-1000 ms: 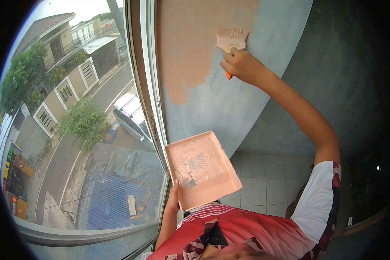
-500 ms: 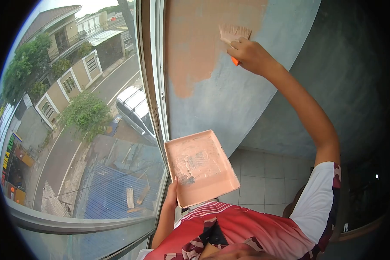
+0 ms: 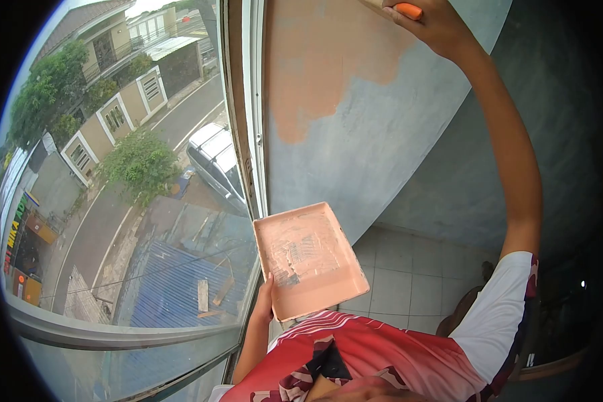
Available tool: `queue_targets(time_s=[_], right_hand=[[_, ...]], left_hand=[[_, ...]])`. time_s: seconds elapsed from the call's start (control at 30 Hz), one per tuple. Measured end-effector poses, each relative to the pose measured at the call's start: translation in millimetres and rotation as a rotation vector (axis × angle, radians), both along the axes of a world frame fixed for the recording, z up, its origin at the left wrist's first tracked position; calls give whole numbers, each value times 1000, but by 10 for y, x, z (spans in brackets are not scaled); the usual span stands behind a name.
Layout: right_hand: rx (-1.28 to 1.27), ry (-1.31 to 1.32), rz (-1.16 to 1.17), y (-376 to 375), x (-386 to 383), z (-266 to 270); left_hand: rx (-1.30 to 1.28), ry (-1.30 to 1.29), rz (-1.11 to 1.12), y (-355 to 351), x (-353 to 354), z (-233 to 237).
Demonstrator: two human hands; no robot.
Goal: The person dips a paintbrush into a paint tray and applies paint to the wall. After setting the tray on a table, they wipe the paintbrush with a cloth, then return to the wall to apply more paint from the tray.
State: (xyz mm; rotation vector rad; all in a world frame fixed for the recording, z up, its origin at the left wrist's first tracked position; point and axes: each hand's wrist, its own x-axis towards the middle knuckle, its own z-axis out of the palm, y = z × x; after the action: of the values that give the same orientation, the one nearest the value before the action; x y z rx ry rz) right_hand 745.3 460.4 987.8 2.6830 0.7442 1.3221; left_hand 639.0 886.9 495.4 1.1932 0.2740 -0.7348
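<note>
Peach-coated tray (image 3: 321, 285), shallow, with raised rim: just below the centre of the view, towards six o'clock. Thick, ridged paint (image 3: 315, 251) on its inner face, with grey showing through towards its eight o'clock side.

Left hand (image 3: 265, 300): at seven o'clock, clamped on the tray's edge at the tray's own eight o'clock, thumb over the rim.

Right hand (image 3: 435, 25): at one o'clock, well apart from the left, closed round a brush (image 3: 409, 11) with an orange handle; bristles cut off by the upper edge of the view. Whether they touch the wall: cannot tell.

Grey wall (image 3: 355, 161): from twelve to one o'clock, bearing an uneven peach patch (image 3: 311, 74) at twelve, ragged along its lower border.

Window frame (image 3: 256, 120): pale, running down the wall's nine o'clock side. Through the glass: silver-white vehicle (image 3: 214, 157) at ten o'clock, leafy tree (image 3: 141, 164) between nine and ten, blue corrugated sheeting (image 3: 171, 285) at eight, loose boards (image 3: 203, 296) on it.

Tiled floor (image 3: 405, 288): at four o'clock. Red-and-white shirt (image 3: 388, 355): at five.
</note>
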Motion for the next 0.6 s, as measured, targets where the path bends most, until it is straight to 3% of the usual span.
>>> queue_targets(time_s=[0.03, 0.1, 0.17, 0.27, 0.3, 0.33, 0.37, 0.43, 0.5, 0.6], right_hand=[[0, 4, 3, -39, 99, -144], [-234, -118, 2, -120, 326, -659], [-586, 41, -230, -85, 382, -1398], [-606, 229, -231, 74, 293, -2041], [-395, 266, -48, 117, 235, -2072], [-181, 299, 135, 148, 211, -2070], [-181, 296, 137, 119, 211, -2009], [260, 763, -142, 18, 169, -1680], [124, 551, -235, -139, 189, -1256], [154, 226, -260, -431, 225, -514]], left_hand=[[10, -1, -8, 0, -20, 30], [-17, 0, -20, 42, -6, -103], [-49, -6, -37, 53, -16, -145], [-43, -29, -4, 24, -17, -92], [-31, -19, -10, 24, -25, -53], [-17, -9, -16, 33, -26, -31], [-17, -11, -14, 44, -18, -49], [-47, -10, -13, 57, -11, -115], [-26, -7, -13, 42, 2, -89], [-2, 15, -19, 38, -3, 0]])
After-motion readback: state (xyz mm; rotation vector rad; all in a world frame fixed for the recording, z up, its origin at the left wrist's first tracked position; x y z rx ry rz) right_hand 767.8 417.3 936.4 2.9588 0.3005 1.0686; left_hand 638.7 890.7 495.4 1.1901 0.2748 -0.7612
